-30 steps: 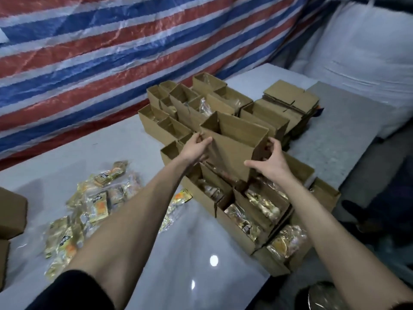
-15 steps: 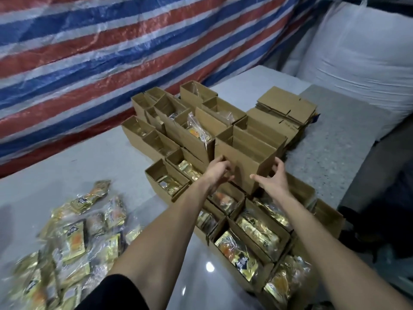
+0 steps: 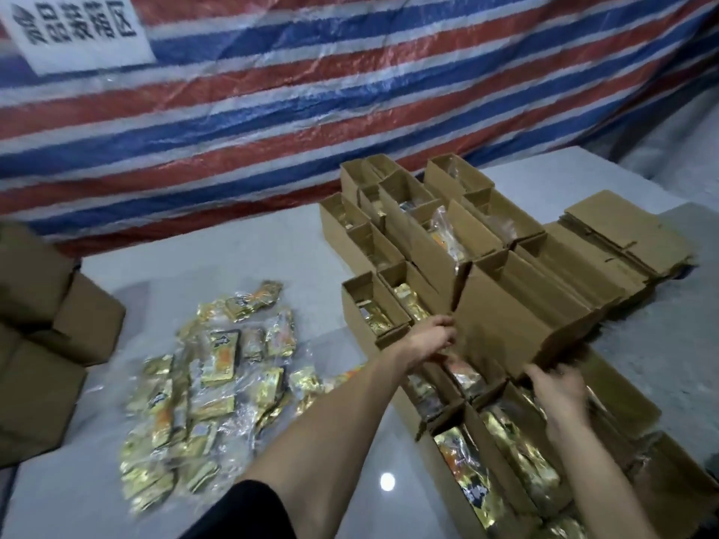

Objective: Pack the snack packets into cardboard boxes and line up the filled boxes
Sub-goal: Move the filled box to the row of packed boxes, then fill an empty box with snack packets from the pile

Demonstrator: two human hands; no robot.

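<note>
Above the right half of the bench point(image 3: 272, 247), two hands hold one empty box point(image 3: 517, 305) between them. The left hand point(image 3: 432, 336) pinches the box's near left corner, fingers curled over the cardboard edge. The right hand point(image 3: 556, 387) grips the near lower right edge with its fingers bent up against the underside; motion blur hides the exact finger placing. The box is open-topped, tilted, and raised over the packed boxes beneath it.

Directly under the hands lie the near filled boxes point(image 3: 517, 449), at least four, side by side, each showing gold snack packets through its open top. Two more open boxes point(image 3: 369, 305) sit just left of the left hand, both with packets inside. Behind the held box stands the far group of boxes point(image 3: 404, 196), about ten, touching one another in rough rows; one has a packet poking above its rim. An exact total cannot be told, since some are covered or blurred.

One stack of flattened boxes point(image 3: 630, 231) rests at the far right end of the group. Left of the left forearm, well apart from the boxes, one loose heap of snack packets point(image 3: 218, 383) spreads across the bench, well over a dozen, gold with orange and black print. Three closed brown cartons point(image 3: 89, 320) crowd the left edge. One black sleeve point(image 3: 241, 515) shows on the left arm. A red, white and blue striped tarp point(image 3: 350, 91) hangs behind, carrying one white sign point(image 3: 78, 29).
</note>
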